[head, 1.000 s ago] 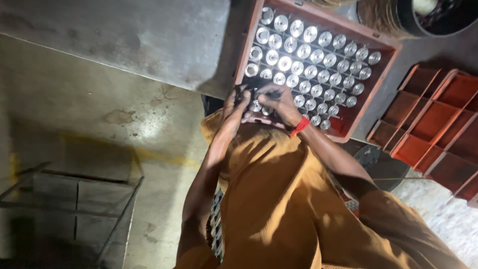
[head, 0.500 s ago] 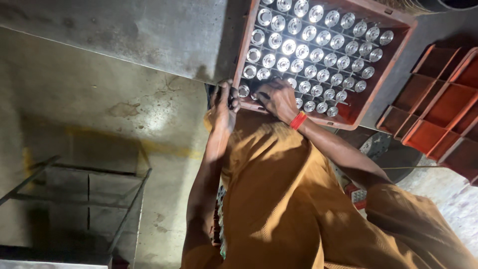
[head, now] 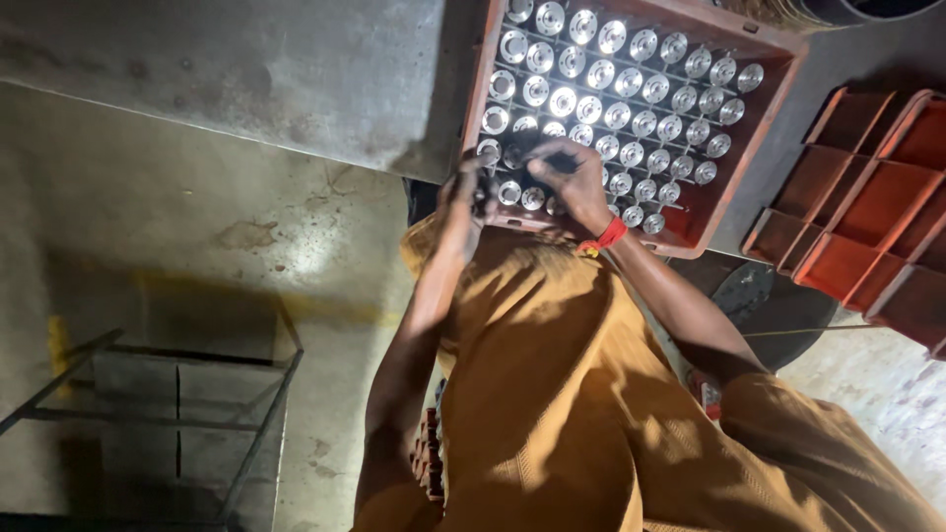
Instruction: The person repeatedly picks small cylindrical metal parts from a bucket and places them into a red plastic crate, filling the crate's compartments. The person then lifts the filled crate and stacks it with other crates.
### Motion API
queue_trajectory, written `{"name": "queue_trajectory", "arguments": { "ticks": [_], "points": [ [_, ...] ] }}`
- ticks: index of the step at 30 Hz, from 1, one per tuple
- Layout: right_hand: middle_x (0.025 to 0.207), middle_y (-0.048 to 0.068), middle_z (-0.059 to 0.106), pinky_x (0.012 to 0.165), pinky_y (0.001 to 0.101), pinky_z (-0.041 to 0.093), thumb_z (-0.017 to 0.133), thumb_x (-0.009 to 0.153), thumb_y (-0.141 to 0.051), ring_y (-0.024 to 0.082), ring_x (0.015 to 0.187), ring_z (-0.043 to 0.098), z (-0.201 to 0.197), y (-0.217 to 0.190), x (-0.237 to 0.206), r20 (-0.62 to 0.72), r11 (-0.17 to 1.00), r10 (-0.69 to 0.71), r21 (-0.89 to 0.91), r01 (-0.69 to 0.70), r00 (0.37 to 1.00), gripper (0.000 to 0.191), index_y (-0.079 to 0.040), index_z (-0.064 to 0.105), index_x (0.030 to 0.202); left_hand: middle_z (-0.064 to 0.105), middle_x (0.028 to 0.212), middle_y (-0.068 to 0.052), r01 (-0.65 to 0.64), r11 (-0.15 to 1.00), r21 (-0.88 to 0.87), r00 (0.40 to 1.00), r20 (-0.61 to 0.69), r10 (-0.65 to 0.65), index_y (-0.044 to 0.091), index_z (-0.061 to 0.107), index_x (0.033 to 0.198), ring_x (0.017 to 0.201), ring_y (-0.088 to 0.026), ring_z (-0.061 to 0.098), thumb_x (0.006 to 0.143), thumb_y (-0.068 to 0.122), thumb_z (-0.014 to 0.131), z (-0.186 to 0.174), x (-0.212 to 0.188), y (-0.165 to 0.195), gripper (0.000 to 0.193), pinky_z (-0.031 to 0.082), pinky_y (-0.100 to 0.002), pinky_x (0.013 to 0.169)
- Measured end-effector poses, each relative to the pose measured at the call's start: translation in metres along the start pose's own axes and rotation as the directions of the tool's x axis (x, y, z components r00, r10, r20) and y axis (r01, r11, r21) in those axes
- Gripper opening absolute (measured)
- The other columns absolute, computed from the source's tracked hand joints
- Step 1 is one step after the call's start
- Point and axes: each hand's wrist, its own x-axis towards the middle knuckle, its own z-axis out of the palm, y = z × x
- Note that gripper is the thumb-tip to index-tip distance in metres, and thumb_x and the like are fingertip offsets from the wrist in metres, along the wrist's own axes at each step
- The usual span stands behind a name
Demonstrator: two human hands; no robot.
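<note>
The small round metal part [head: 496, 190] sits at the near edge of the red crate [head: 724, 212], at about 12 o'clock from the person's chest, pinched between the two hands. It looks like one of the many shiny flanged metal discs [head: 631, 99] that fill the crate in neat rows, each with a bright machined face and a dark centre hole. Such a piece is judged stiff, dense for its size and smooth, so it could slip from dry fingers; the flange rim seems the safest place to grip, thumb and finger on opposite edges, rather than the polished face.

The left hand [head: 463, 197] is at the crate's near-left corner with fingers curled closed, apparently around the part, though the grip itself is in shadow. The right hand [head: 572, 177], a red band at its wrist, lies over the discs at 1 o'clock, fingers bent down onto a dark piece; whether it clamps it I cannot tell.

At 3 o'clock stand empty red trays [head: 867, 207]. At 8 o'clock a metal frame [head: 158, 414] rests on the concrete floor [head: 197, 227].
</note>
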Motion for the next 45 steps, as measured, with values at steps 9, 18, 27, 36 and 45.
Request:
{"name": "queue_trajectory", "arguments": {
  "ticks": [9, 18, 27, 36, 45],
  "points": [
    [0.095, 0.009, 0.077, 0.065, 0.0361, 0.049, 0.078, 0.095, -0.031, 0.022, 0.07, 0.062, 0.009, 0.018, 0.014, 0.047, 0.626, -0.382, -0.721, 0.296, 0.923, 0.016, -0.016, 0.079, 0.102, 0.051, 0.079, 0.001, -0.026, 0.991, -0.129, 0.998, -0.067, 0.017, 0.005, 0.057, 0.115, 0.054, -0.007, 0.04, 0.113, 0.038, 0.057, -0.045, 0.011, -0.022, 0.033, 0.028, -0.022, 0.047],
    [0.09, 0.008, 0.077, 0.049, 0.0279, 0.051, 0.078, 0.094, -0.033, 0.01, 0.063, 0.066, 0.014, -0.009, 0.018, -0.043, 0.94, -0.157, -0.314, 0.136, 0.987, 0.03, -0.009, 0.076, 0.111, 0.049, 0.075, 0.006, -0.044, 0.967, 0.251, 0.998, -0.031, 0.054, 0.018, 0.054, 0.145, 0.054, -0.002, 0.04, 0.1, 0.031, 0.065, -0.007, 0.012, 0.002, 0.048, 0.029, -0.018, 0.045],
    [0.109, 0.009, 0.078, 0.081, 0.0322, 0.058, 0.079, 0.093, -0.022, 0.015, 0.091, 0.071, 0.002, 0.0, 0.013, -0.075, 0.997, -0.068, -0.048, 0.065, 0.995, 0.022, -0.009, 0.077, 0.11, 0.054, 0.081, -0.002, 0.057, 0.992, 0.114, 0.99, -0.132, -0.042, 0.009, 0.066, 0.123, 0.058, -0.009, 0.049, 0.107, 0.038, 0.057, -0.009, 0.039, -0.024, 0.034, 0.036, -0.023, 0.046],
    [0.081, 0.009, 0.075, 0.05, 0.039, 0.046, 0.08, 0.095, -0.025, 0.018, 0.055, 0.057, -0.003, -0.003, 0.062, -0.024, 0.718, -0.209, -0.683, 0.137, 0.978, 0.017, -0.009, 0.082, 0.1, 0.054, 0.079, 0.001, -0.015, 0.997, -0.075, 0.995, -0.097, 0.008, 0.015, 0.058, 0.113, 0.055, -0.006, 0.043, 0.108, 0.031, 0.059, -0.039, 0.047, -0.031, 0.017, 0.031, -0.02, 0.046],
    [0.12, 0.008, 0.071, 0.072, 0.0354, 0.058, 0.072, 0.098, -0.025, 0.014, 0.085, 0.067, -0.01, -0.037, 0.028, 0.178, 0.984, 0.11, 0.116, -0.132, 0.978, 0.036, -0.01, 0.071, 0.131, 0.052, 0.105, 0.0, 0.078, 0.955, 0.288, 0.991, 0.082, -0.106, 0.025, 0.043, 0.149, 0.062, -0.008, 0.047, 0.104, 0.02, 0.061, 0.002, 0.032, -0.006, 0.048, 0.036, -0.022, 0.048]
  ]
}}
